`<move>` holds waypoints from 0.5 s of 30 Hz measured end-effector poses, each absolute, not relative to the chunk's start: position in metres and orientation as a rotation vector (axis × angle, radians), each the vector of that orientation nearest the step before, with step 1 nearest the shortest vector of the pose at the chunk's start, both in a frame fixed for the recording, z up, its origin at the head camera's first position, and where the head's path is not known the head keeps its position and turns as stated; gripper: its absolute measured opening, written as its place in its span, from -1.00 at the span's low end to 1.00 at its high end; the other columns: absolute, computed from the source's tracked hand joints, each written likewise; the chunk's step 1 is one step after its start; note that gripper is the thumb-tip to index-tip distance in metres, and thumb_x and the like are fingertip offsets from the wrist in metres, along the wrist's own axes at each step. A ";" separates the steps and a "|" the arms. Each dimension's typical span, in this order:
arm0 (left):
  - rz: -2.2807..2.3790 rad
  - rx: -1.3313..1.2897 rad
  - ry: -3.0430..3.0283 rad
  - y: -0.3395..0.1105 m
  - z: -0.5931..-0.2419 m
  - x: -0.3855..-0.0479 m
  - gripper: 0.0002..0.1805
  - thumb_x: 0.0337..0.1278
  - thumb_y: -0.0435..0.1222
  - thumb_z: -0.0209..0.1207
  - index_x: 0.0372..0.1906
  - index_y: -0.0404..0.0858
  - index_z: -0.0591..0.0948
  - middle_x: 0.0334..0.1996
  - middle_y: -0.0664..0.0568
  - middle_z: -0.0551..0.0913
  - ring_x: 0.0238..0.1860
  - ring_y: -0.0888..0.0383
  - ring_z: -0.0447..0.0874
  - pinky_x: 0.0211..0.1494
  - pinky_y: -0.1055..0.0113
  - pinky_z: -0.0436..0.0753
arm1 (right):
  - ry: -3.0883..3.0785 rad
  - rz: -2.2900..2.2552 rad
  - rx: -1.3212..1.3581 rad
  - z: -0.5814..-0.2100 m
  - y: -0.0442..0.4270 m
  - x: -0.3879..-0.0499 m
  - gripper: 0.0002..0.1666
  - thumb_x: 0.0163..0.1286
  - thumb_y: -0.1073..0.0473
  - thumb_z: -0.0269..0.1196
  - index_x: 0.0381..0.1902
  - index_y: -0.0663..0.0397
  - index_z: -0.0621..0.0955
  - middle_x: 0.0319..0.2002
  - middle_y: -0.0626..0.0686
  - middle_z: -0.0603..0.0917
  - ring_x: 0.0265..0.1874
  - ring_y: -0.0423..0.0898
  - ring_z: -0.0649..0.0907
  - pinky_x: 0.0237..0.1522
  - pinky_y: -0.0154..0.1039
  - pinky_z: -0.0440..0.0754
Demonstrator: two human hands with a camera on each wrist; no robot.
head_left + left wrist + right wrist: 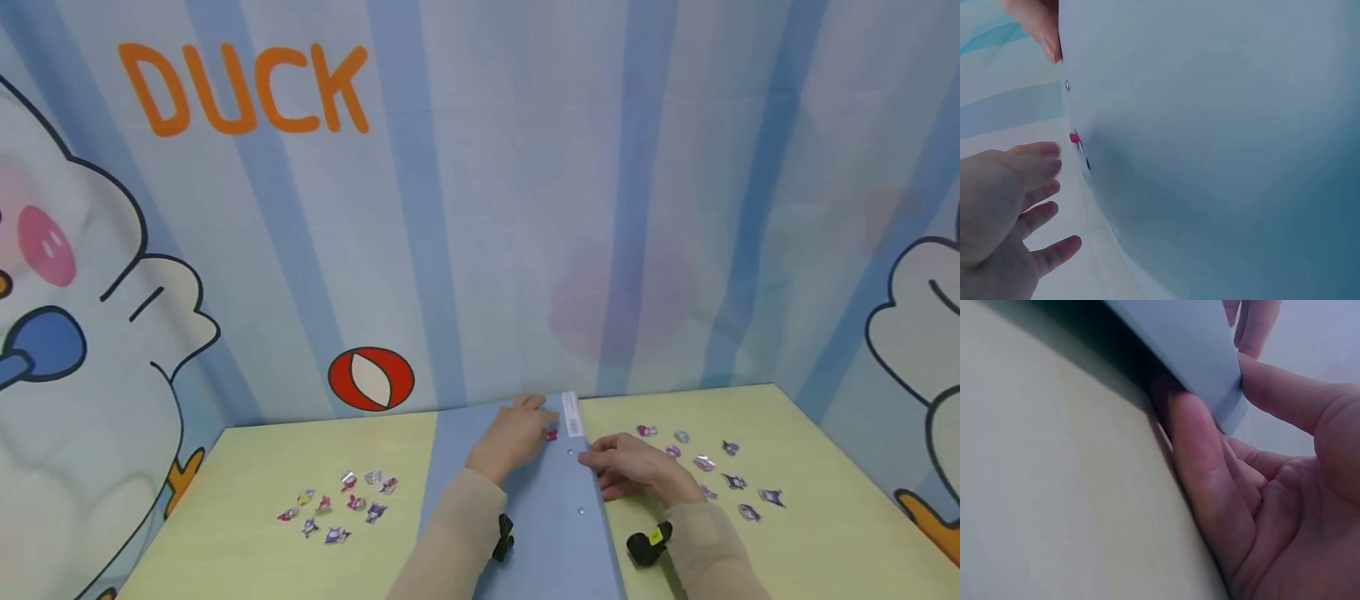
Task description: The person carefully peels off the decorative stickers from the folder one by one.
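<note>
A light blue folder (551,533) with small metal snaps lies down the middle of the table. My left hand (510,437) is over its far part, fingers apart, beside a small pink sticker (551,435). In the left wrist view a gap shows between those fingers (1041,215) and the pink sticker (1074,138). At the folder's right edge, my right hand (637,467) grips the board. The right wrist view has its thumb (1279,394) on the upper face and other fingers (1200,437) underneath, with that edge lifted off the table.
Several small cartoon stickers (356,502) lie loose on the pale yellow table (255,467) left of the folder. More stickers (703,462) are scattered to the right, near my right hand. A white barcode label (573,414) is at the folder's far right corner. Behind stands a printed curtain (510,208).
</note>
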State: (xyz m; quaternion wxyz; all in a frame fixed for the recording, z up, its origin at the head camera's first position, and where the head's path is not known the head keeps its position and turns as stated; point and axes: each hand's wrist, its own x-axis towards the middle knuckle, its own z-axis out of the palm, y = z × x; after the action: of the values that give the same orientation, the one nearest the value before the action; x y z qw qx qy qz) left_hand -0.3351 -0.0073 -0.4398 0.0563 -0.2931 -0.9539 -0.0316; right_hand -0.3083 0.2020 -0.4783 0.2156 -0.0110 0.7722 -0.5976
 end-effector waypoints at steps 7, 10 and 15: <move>-0.021 -0.908 -2.820 -0.002 -0.441 -0.336 -0.74 0.26 -0.40 0.21 -0.06 -0.03 0.73 0.19 0.07 0.55 0.28 0.08 0.39 0.21 0.00 0.46 | 2.155 -1.655 -0.024 -0.478 0.203 -0.310 -0.61 0.39 0.06 0.26 -0.06 0.30 0.53 -0.37 0.16 0.69 -0.54 -0.11 0.67 -0.44 -0.20 0.68; -0.042 -0.919 -2.786 0.000 -0.442 -0.337 -0.77 0.26 -0.41 0.20 -0.13 -0.05 0.73 0.06 0.07 0.60 0.17 0.11 0.46 0.12 0.05 0.50 | 2.155 -1.660 -0.041 -0.479 0.204 -0.310 -0.60 0.39 0.06 0.26 -0.06 0.31 0.53 -0.37 0.17 0.69 -0.54 -0.10 0.67 -0.44 -0.21 0.68; -0.067 -0.922 -2.791 0.004 -0.445 -0.341 -0.83 0.27 -0.41 0.18 -0.28 -0.05 0.67 -0.16 0.11 0.58 0.01 0.13 0.47 -0.01 0.11 0.50 | 2.145 -1.663 -0.040 -0.482 0.204 -0.311 -0.59 0.38 0.05 0.27 -0.05 0.30 0.52 -0.37 0.17 0.69 -0.53 -0.10 0.67 -0.44 -0.21 0.68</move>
State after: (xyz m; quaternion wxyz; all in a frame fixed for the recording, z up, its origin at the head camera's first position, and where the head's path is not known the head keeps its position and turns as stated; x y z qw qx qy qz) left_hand -0.3407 0.0039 -0.4451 0.1007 -0.3119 -0.9445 -0.0225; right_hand -0.3109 0.2037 -0.4817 0.2119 -0.0143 0.7723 -0.5987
